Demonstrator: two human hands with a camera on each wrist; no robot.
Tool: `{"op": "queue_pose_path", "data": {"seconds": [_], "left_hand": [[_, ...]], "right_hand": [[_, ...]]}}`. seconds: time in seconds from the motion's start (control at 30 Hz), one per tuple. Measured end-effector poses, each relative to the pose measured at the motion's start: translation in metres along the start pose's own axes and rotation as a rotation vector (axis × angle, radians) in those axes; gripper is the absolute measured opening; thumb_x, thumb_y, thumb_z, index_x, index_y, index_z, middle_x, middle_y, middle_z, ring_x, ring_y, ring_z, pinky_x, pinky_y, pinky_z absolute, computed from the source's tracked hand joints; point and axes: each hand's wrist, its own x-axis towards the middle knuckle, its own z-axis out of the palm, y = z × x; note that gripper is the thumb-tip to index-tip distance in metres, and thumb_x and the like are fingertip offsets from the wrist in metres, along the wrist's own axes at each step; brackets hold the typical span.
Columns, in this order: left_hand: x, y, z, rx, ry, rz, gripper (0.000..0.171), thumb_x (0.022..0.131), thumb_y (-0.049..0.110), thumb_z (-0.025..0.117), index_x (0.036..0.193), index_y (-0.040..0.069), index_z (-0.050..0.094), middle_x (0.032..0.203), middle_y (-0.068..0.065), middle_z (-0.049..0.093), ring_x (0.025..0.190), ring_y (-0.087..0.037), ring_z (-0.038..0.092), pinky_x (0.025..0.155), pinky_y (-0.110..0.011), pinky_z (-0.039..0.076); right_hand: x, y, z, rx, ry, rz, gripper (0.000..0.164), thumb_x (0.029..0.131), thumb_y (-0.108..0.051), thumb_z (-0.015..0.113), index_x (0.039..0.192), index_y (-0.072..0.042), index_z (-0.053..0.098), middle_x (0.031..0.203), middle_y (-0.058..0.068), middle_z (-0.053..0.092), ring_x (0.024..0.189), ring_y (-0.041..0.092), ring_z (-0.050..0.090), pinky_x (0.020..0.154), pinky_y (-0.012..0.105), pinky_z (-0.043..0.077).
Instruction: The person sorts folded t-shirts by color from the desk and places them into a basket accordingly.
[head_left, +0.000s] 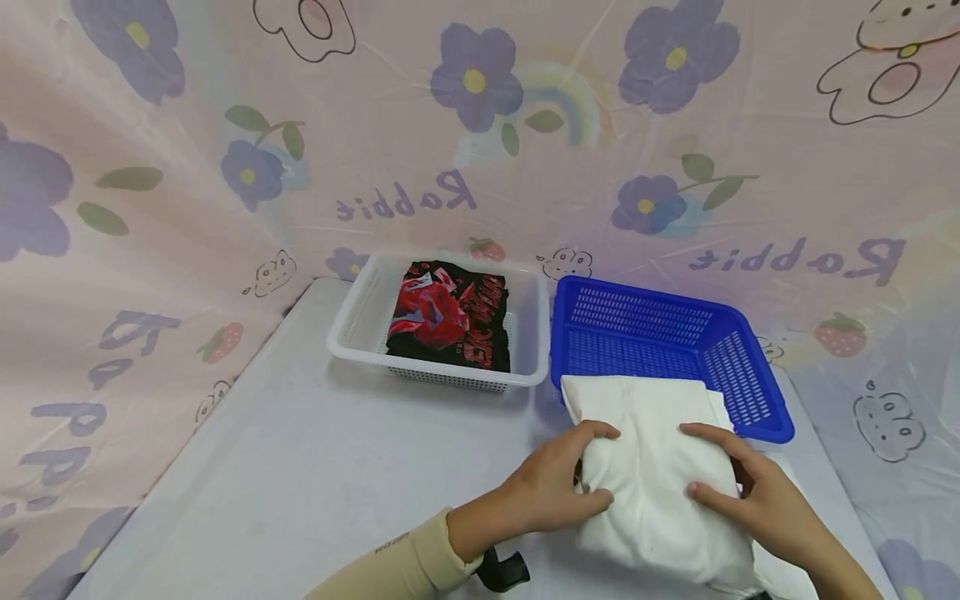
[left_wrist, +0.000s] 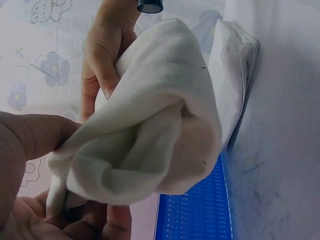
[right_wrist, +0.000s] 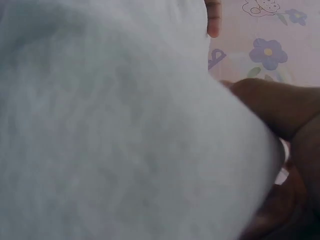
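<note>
A thick folded white garment [head_left: 652, 492], perhaps clothing, is held up off the table in front of the blue basket [head_left: 630, 350], overlapping its near rim in the head view. My left hand [head_left: 555, 479] grips its left side, thumb on top and fingers partly hidden. On the opposite side my right hand [head_left: 757, 492] holds the edge in the same way. The left wrist view shows the garment's rolled layers [left_wrist: 135, 150] pinched between thumb and fingers. White cloth fills most of the right wrist view, blurred.
Left of the blue basket stands a white basket [head_left: 442, 377] with a folded black shirt [head_left: 450, 321] in it, printed in red. Another white folded cloth [left_wrist: 230, 75] lies on the table, partly covered in the head view. A patterned curtain [head_left: 375, 125] rises behind.
</note>
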Motion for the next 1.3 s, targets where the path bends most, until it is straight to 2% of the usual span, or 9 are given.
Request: {"op": "queue_pose_path", "data": {"seconds": [0.27, 0.5, 0.63, 0.7, 0.77, 0.97, 1.03, 1.17, 1.3], "left_hand": [[0.01, 0.0, -0.009, -0.001, 0.035, 0.022, 0.064, 0.083, 0.016, 0.072, 0.138, 0.028, 0.041, 0.072, 0.008, 0.045, 0.059, 0.003, 0.04, 0.053, -0.015, 0.04], [0.022, 0.0, -0.018, 0.018, 0.063, 0.056, 0.062, 0.086, 0.014, 0.069, 0.14, 0.024, 0.04, 0.093, 0.003, 0.055, 0.065, 0.0, 0.041, 0.06, -0.014, 0.04], [0.028, 0.0, -0.02, -0.042, 0.1, 0.032, 0.062, 0.087, 0.011, 0.067, 0.14, 0.026, 0.04, 0.116, 0.001, 0.06, 0.083, 0.001, 0.054, 0.072, -0.015, 0.046], [0.032, 0.0, -0.019, -0.08, 0.122, 0.021, 0.061, 0.087, 0.009, 0.067, 0.139, 0.028, 0.041, 0.131, 0.001, 0.056, 0.097, 0.0, 0.056, 0.081, -0.016, 0.046], [0.034, -0.001, -0.02, -0.111, 0.14, 0.014, 0.061, 0.087, 0.008, 0.067, 0.138, 0.028, 0.042, 0.137, 0.001, 0.053, 0.102, -0.002, 0.057, 0.084, -0.017, 0.046], [0.044, -0.002, -0.023, -0.176, 0.157, 0.027, 0.06, 0.086, 0.006, 0.067, 0.136, 0.027, 0.043, 0.13, -0.003, 0.056, 0.09, -0.002, 0.058, 0.077, -0.017, 0.048], [0.048, -0.002, -0.025, -0.183, 0.165, 0.04, 0.059, 0.086, 0.006, 0.067, 0.136, 0.027, 0.043, 0.122, -0.003, 0.057, 0.082, -0.002, 0.056, 0.072, -0.016, 0.048], [0.057, -0.001, -0.031, -0.171, 0.195, 0.045, 0.058, 0.086, 0.007, 0.068, 0.135, 0.027, 0.045, 0.091, -0.002, 0.058, 0.066, -0.003, 0.047, 0.06, -0.016, 0.043], [0.066, 0.0, -0.035, -0.17, 0.215, 0.032, 0.058, 0.086, 0.008, 0.069, 0.135, 0.029, 0.046, 0.083, -0.001, 0.057, 0.063, -0.003, 0.047, 0.057, -0.017, 0.043]], "right_hand": [[0.011, 0.003, -0.007, -0.01, 0.032, -0.044, 0.06, 0.084, -0.003, 0.072, 0.139, -0.012, 0.049, 0.126, -0.028, 0.045, 0.091, -0.006, 0.059, 0.06, 0.025, 0.055], [0.021, 0.002, -0.014, -0.038, 0.076, -0.023, 0.054, 0.083, -0.006, 0.074, 0.134, -0.014, 0.055, 0.121, -0.031, 0.047, 0.083, -0.003, 0.06, 0.057, 0.024, 0.054], [0.027, 0.003, -0.019, -0.053, 0.068, -0.038, 0.058, 0.081, -0.006, 0.076, 0.135, -0.014, 0.054, 0.12, -0.03, 0.045, 0.081, -0.002, 0.06, 0.058, 0.023, 0.052], [0.03, 0.003, -0.022, -0.062, 0.062, -0.057, 0.062, 0.079, -0.005, 0.078, 0.136, -0.014, 0.053, 0.119, -0.028, 0.045, 0.077, -0.001, 0.058, 0.056, 0.021, 0.05], [0.034, 0.004, -0.024, -0.067, 0.063, -0.085, 0.066, 0.076, -0.003, 0.079, 0.136, -0.014, 0.053, 0.118, -0.026, 0.047, 0.071, 0.001, 0.054, 0.052, 0.02, 0.045], [0.042, 0.005, -0.032, -0.049, 0.059, -0.118, 0.067, 0.076, 0.001, 0.078, 0.136, -0.011, 0.052, 0.121, -0.026, 0.048, 0.08, -0.005, 0.057, 0.055, 0.019, 0.048], [0.044, 0.005, -0.035, -0.047, 0.057, -0.106, 0.066, 0.077, 0.0, 0.077, 0.137, -0.012, 0.051, 0.122, -0.027, 0.047, 0.087, -0.007, 0.059, 0.056, 0.021, 0.051], [0.051, 0.004, -0.04, -0.048, 0.072, -0.1, 0.065, 0.078, -0.001, 0.077, 0.137, -0.012, 0.051, 0.114, -0.024, 0.051, 0.084, -0.006, 0.059, 0.056, 0.021, 0.051], [0.059, 0.003, -0.045, -0.045, 0.086, -0.117, 0.064, 0.078, 0.0, 0.076, 0.136, -0.011, 0.052, 0.112, -0.023, 0.054, 0.083, -0.004, 0.06, 0.057, 0.019, 0.051]]}}
